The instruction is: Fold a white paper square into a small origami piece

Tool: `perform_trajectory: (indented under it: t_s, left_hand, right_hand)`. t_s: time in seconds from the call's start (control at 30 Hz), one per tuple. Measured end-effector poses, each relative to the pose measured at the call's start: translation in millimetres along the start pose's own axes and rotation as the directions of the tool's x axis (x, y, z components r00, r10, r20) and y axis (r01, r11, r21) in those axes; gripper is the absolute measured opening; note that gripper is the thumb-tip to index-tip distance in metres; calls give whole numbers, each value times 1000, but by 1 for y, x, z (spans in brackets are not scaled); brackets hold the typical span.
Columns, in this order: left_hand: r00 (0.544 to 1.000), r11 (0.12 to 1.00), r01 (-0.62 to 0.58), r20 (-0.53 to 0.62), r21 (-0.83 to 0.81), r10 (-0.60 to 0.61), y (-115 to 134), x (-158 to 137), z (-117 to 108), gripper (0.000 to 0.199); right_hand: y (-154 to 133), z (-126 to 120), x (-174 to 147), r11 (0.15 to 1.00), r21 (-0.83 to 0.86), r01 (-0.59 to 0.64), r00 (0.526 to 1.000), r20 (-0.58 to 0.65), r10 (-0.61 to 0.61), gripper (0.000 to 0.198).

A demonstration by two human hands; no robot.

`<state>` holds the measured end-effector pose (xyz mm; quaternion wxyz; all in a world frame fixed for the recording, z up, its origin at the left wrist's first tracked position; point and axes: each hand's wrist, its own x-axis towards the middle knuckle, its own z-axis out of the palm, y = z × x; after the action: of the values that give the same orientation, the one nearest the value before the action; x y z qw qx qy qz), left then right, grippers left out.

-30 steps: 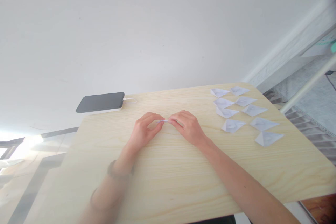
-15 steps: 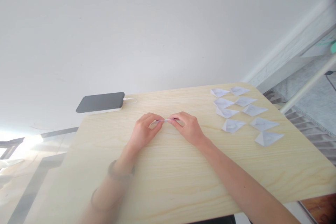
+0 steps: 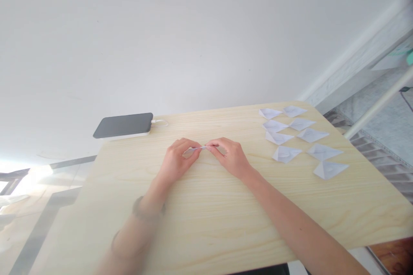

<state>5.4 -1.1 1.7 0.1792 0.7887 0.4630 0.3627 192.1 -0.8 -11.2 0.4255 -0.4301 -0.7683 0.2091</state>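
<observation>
Both hands meet at the middle of the pale wooden table point(image 3: 206, 223). The left hand point(image 3: 177, 161) and the right hand point(image 3: 229, 156) each pinch an end of a small folded white paper piece point(image 3: 196, 149), held just above the tabletop between their fingertips. Well to the right lie eight finished white folded paper shapes point(image 3: 302, 139) in two rows. A dark grey power bank point(image 3: 124, 125) rests at the far left corner
</observation>
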Motion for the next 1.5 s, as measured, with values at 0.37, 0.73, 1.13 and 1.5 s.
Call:
perform_trajectory:
  t_s: [0.37, 0.73, 1.13, 1.5]
  left_hand:
    - [995, 995, 100, 8, -13, -100, 2, 1, -1, 13]
    - [971, 972, 232, 70, -48, -228, 2, 1, -1, 22]
    - [971, 971, 228, 80, -66, -223, 1, 0, -3, 19]
    - [948, 937, 313, 117, -157, -297, -1, 0, -3, 33]
  right_hand:
    - [1, -1, 1, 999, 21, -35, 999, 28, 35, 13]
    - [4, -4, 1, 994, 53, -99, 995, 26, 97, 14]
    - [0, -4, 3, 994, 48, -100, 994, 43, 98, 7]
    - [3, -8, 3, 999, 24, 34, 999, -26, -34, 13]
